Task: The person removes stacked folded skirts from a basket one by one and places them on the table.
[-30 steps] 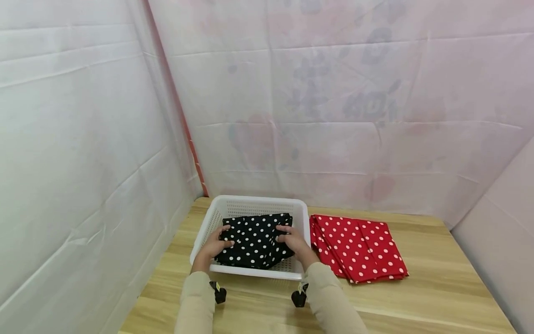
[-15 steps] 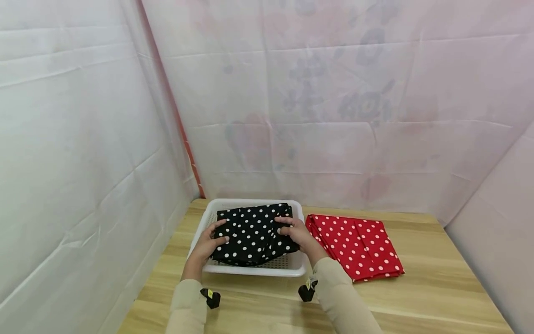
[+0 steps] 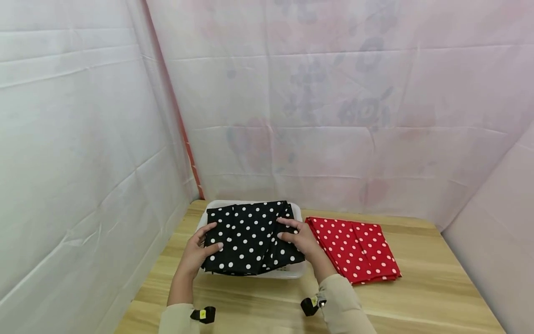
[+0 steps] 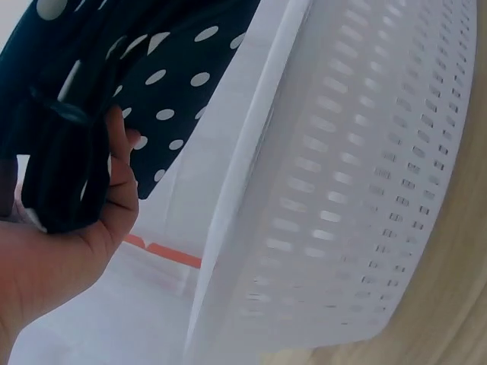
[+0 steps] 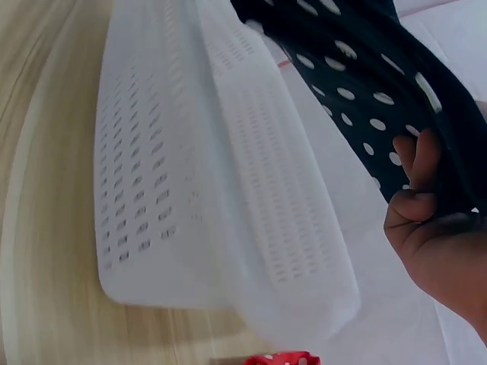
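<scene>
A folded black cloth with white dots (image 3: pixel 250 239) is held up above a white perforated basket (image 3: pixel 288 273). My left hand (image 3: pixel 196 250) grips its left edge, thumb on top and fingers curled beneath, as the left wrist view shows the hand (image 4: pixel 84 228) wrapped round the fabric. At the opposite edge my right hand (image 3: pixel 303 239) pinches the cloth in the same way; its curled fingers (image 5: pixel 415 186) show in the right wrist view. Both wrist views place the cloth above the basket's rim. Most of the basket's inside is hidden under the cloth in the head view.
A folded red cloth with white dots (image 3: pixel 354 250) lies on the wooden table (image 3: pixel 421 260), right of the basket. White sheeting (image 3: pixel 104 139) hangs along the left, and a printed sheet (image 3: pixel 317 130) hangs behind the table.
Both hands have lifted the black dotted cloth up out of the basket and toward the camera. It now covers most of the basket in the head view. The red cloth stays put.
</scene>
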Action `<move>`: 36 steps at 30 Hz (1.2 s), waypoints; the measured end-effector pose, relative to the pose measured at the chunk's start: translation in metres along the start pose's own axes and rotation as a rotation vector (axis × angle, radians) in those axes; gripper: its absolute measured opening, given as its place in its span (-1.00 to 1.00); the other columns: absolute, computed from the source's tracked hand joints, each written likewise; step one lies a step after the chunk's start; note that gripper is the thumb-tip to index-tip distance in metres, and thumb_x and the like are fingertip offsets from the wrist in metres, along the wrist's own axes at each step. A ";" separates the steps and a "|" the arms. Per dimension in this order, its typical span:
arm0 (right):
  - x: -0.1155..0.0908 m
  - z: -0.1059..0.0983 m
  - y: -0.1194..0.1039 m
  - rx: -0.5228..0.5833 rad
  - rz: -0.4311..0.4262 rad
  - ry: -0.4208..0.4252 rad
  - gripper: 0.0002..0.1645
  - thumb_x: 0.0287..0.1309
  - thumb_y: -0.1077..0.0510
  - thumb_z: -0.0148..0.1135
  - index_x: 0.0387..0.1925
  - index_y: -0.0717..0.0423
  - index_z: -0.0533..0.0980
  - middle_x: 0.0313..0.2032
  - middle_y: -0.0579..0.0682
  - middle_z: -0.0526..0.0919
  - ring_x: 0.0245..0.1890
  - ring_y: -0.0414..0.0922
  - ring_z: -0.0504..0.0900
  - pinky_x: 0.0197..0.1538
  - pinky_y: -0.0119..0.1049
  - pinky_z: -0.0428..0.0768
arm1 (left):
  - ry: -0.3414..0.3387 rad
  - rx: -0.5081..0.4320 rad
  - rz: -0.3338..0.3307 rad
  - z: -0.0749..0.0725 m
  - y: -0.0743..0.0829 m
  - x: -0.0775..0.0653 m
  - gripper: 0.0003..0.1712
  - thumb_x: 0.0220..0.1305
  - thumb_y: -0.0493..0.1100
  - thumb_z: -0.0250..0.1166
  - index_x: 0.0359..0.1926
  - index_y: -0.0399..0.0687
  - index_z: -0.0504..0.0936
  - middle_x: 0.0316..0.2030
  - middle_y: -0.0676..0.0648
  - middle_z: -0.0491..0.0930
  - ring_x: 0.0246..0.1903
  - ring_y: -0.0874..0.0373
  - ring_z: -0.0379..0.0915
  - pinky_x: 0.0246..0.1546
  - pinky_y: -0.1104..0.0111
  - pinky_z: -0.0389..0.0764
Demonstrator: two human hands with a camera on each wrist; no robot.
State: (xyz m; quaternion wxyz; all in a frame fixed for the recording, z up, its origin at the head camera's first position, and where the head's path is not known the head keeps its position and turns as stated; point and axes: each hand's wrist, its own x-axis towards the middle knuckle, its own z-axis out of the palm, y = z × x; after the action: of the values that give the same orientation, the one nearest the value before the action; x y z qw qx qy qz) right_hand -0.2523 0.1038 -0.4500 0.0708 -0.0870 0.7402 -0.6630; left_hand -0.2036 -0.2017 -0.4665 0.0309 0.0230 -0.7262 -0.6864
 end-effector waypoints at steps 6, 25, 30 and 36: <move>-0.005 -0.002 -0.004 -0.024 -0.025 -0.031 -0.51 -0.05 0.35 0.35 0.01 0.20 0.56 0.10 0.10 0.49 0.08 -0.01 0.35 -0.10 -0.32 0.44 | -0.007 -0.028 -0.033 -0.002 0.012 -0.005 -0.26 -0.04 -0.38 0.41 0.23 0.01 0.41 0.08 -0.20 0.40 -0.10 -0.01 0.47 -0.27 0.28 0.59; -0.057 -0.037 0.016 0.005 0.047 0.108 -0.53 -0.04 0.29 0.36 0.01 0.14 0.58 0.06 0.04 0.53 0.08 -0.03 0.37 -0.01 -0.24 0.40 | -0.038 -0.122 -0.031 0.051 -0.002 -0.038 -0.28 -0.01 -0.33 0.41 0.23 -0.11 0.39 0.07 -0.24 0.42 -0.09 0.00 0.47 -0.26 0.28 0.60; -0.076 -0.057 0.020 -0.027 0.073 0.170 -0.52 -0.02 0.27 0.35 0.03 0.15 0.56 0.08 0.07 0.51 0.09 -0.01 0.36 -0.02 -0.22 0.39 | -0.081 -0.136 0.018 0.078 -0.002 -0.046 -0.30 -0.01 -0.36 0.40 0.21 -0.16 0.40 0.09 -0.26 0.40 -0.06 -0.01 0.45 -0.21 0.30 0.58; -0.100 -0.081 0.025 -0.053 0.164 0.232 -0.48 0.00 0.17 0.37 0.07 0.13 0.54 0.13 0.05 0.47 0.09 -0.13 0.35 -0.06 -0.35 0.45 | -0.130 -0.092 0.064 0.110 -0.001 -0.056 -0.34 -0.01 -0.38 0.38 0.18 -0.15 0.42 0.11 -0.23 0.37 -0.06 0.00 0.44 -0.19 0.34 0.56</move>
State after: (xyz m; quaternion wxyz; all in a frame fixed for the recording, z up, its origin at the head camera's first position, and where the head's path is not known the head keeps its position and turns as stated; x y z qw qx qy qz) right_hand -0.1733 0.2068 -0.4671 0.0365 0.0492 0.7653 -0.6407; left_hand -0.1557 -0.0884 -0.4746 0.0066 -0.0462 -0.6949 -0.7176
